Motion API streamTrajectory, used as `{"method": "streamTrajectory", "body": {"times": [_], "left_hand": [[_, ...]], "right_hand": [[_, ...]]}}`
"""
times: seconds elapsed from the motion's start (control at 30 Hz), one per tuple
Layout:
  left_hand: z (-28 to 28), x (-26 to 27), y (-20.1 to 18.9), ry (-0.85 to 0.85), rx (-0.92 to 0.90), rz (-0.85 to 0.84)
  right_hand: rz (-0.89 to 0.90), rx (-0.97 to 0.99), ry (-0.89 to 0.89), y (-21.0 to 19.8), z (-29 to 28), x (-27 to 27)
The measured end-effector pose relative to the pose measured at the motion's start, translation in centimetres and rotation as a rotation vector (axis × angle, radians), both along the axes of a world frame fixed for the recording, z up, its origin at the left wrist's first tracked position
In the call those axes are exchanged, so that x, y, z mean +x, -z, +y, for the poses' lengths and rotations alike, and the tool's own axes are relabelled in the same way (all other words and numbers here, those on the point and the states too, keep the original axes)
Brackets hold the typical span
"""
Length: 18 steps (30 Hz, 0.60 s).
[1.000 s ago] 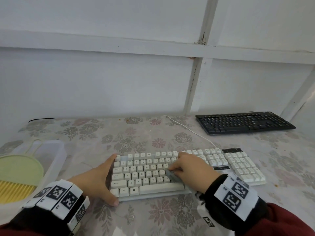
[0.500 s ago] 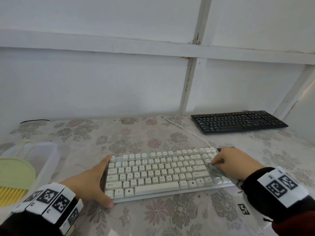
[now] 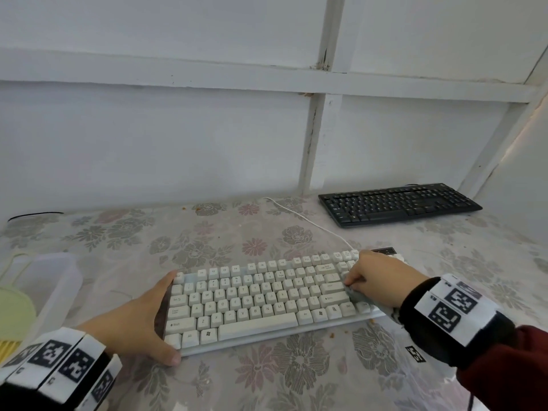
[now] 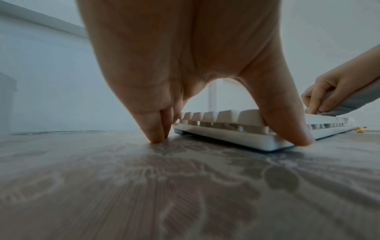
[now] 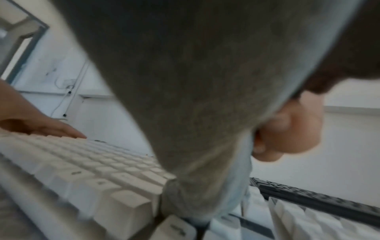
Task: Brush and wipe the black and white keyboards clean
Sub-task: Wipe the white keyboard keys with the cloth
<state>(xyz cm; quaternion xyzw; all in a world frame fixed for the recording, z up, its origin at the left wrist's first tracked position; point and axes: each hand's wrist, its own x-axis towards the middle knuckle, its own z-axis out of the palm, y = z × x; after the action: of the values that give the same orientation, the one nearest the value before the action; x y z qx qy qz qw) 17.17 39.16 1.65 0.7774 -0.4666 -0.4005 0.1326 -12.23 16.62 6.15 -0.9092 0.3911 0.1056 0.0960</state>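
Observation:
The white keyboard [image 3: 261,298] lies across the middle of the flowered tablecloth [image 3: 267,378]. My left hand [image 3: 148,321] braces its left end, fingers straight along the edge and thumb at the front corner [image 4: 296,136]. My right hand [image 3: 379,280] grips a bunched grey cloth [image 3: 360,298] and presses it on the keys near the right end. In the right wrist view the cloth [image 5: 195,113] hangs over the keys [image 5: 102,170]. The black keyboard [image 3: 397,203] sits untouched at the back right.
A clear plastic tub [image 3: 59,280] at the left edge holds a green and yellow brush [image 3: 14,310]. The white cable [image 3: 308,221] runs from the keyboard toward the wall. A few crumbs [image 3: 332,335] lie in front of the keyboard. A white wall closes the back.
My right hand has swept the cloth from the middle of the white keyboard to its right part. The left hand has stayed at the left end.

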Motion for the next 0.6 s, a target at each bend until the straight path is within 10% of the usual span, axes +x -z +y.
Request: {"method": "streamTrajectory", "body": {"times": [0.6], "left_hand": [[-0.2, 0.3, 0.7, -0.023, 0.023, -0.031]], "right_hand": [[0.004, -0.104, 0.098, -0.9, -1.6, -1.6]]}}
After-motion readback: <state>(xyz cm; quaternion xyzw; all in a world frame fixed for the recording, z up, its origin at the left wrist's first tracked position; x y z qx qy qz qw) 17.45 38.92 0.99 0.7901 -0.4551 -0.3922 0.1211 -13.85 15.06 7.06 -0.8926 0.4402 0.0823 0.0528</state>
